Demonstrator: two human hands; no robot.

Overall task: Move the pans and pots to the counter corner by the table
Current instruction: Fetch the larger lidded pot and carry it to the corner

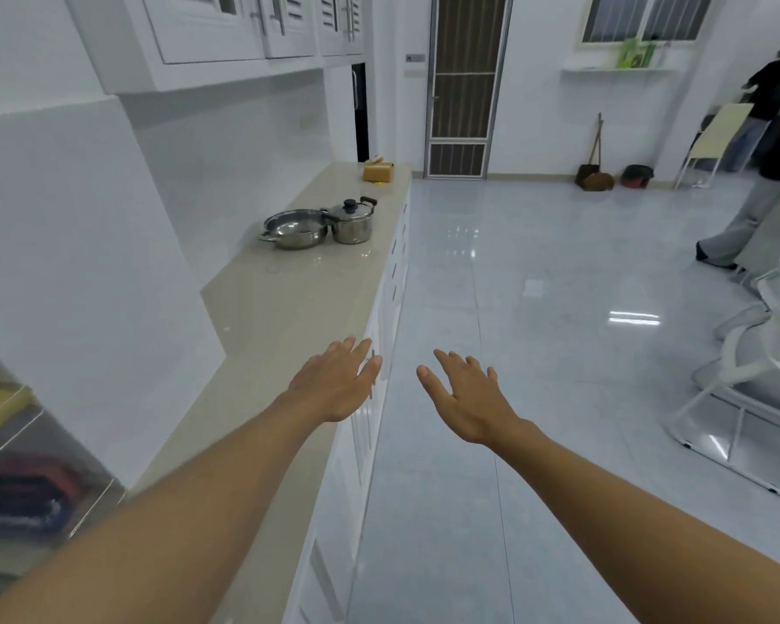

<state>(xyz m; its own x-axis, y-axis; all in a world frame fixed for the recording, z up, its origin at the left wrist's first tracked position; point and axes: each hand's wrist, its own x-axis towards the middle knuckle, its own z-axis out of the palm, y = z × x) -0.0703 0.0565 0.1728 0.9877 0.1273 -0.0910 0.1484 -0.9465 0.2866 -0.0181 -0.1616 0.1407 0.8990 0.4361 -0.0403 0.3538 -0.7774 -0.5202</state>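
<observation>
The pan and the pot stand touching on the surface, well ahead of the fingers and a little to their left, far out of reach. Both look like thin polished steel: stiff, likely light if empty, and slick on the walls, so the side handles are the places to hold. The pan is open and shallow, with an ear jutting toward the wall side. The pot wears a lid with a dark knob and probably just resting loose, so it should be carried level or the lid steadied with a thumb.

The left hand hovers over the surface's front edge and the right hand over the floor beside it, both spread flat, fingers straight, holding nothing.

What the pot holds is hidden by the lid, so its weight is a guess. Its nearer handle is masked by the pan. A brown box sits farther along. No table is clearly in view, and which corner is meant cannot be told. The shelving at lower left is blurred.
</observation>
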